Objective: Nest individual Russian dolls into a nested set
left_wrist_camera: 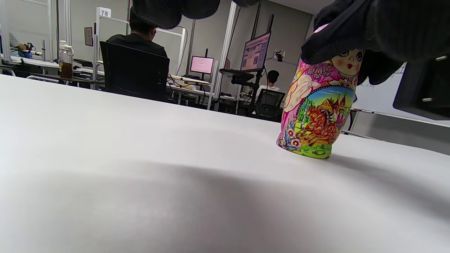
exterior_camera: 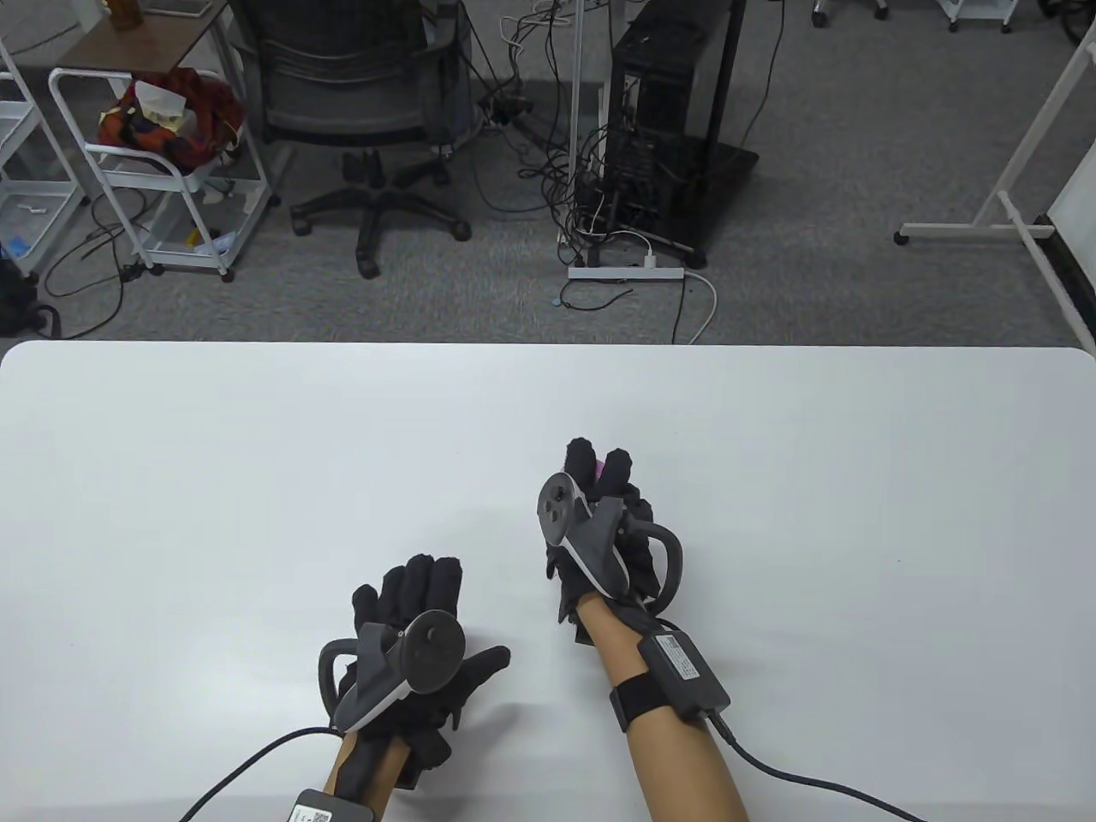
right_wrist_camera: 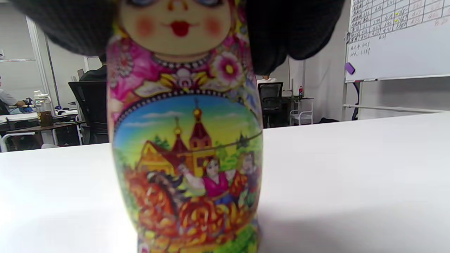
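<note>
Near the table's front edge, the left hand lies flat with fingers relaxed, holding nothing. Just beyond and to its right, the right hand grips the head of a painted Russian doll, which stands upright on the table

You've got a plain white table with rounded far corners, running the full width of the shot. One painted doll stands upright on it, a bit right of centre and toward the near side. Your left hand rests flat on the tabletop, near edge, left of the doll.
</note>
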Available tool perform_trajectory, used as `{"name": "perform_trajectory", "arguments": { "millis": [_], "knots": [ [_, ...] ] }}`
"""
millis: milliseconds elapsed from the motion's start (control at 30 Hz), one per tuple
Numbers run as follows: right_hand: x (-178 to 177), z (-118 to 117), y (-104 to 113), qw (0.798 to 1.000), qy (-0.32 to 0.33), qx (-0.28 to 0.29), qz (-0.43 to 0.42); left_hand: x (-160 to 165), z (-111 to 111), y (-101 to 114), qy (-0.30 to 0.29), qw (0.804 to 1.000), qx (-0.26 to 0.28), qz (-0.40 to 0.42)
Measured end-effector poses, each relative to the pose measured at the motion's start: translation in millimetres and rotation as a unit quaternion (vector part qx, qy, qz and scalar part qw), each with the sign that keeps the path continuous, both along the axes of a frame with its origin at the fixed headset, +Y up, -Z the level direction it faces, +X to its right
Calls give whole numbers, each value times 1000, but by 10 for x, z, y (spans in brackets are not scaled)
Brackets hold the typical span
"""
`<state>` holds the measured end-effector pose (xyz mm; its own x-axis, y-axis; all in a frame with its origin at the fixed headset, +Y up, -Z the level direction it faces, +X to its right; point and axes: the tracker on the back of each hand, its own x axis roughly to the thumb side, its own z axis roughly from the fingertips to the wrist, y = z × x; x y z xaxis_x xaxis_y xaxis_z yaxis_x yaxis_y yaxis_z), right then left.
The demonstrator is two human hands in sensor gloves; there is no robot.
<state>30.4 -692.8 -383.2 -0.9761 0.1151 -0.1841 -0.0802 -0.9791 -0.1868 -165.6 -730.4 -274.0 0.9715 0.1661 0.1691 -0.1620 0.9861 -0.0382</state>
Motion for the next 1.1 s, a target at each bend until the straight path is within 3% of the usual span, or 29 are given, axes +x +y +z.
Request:
{"name": "perform_trajectory", "arguments": {
  "millis": [167, 367, 533, 700, 833, 1100],
  "knots": [
    [58, 41, 92, 999, 28, -33, 31, -22, 7, -5, 1, 1000, 0, 7],
    [329, 457, 304, 992, 125, 26, -22, -18, 6, -1, -7, 1000, 20, 10],
    [623, 918, 177, 981, 181, 72, 27, 66, 17, 2, -18, 999, 40, -25],
    [782, 1130, -124, 978, 171, 33, 118, 157, 58, -10, -6, 995, 62, -73],
    [805, 1128, -276, 973, 164, -37, 156, 225, 74, -60, -2, 992, 61, -108],
    [773, 1144, -292, 969, 175, -34, 171, 200, 55, -161, -1, 989, 6, -147]
  ]
}}
